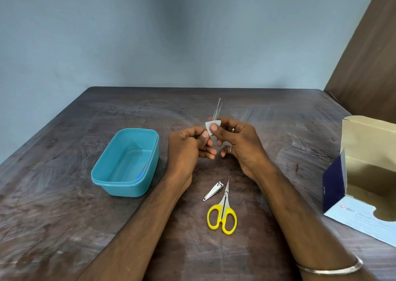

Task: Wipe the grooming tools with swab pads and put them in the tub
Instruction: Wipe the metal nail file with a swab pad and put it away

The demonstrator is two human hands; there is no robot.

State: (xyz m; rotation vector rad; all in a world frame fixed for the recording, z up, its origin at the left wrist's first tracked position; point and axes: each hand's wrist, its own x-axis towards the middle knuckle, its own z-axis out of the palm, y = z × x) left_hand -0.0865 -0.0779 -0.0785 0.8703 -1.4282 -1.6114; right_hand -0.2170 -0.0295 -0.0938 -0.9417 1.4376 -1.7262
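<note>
Both hands' grip (211,134) round tweezers (216,111).

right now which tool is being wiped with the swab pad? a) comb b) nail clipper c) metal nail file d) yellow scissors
c: the metal nail file sticks up from both hands with the swab pad pinched round it; the scissors and nail clipper lie on the table.

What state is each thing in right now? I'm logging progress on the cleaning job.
Nail file: held upright, being wiped.
Swab pad: folded round the file.
Left hand: grips the file's lower end.
Right hand: pinches the pad.
Tub: open, one tool inside.
Nail clipper: closed, on table.
Scissors: closed, on table.
Swab box: open.
</note>
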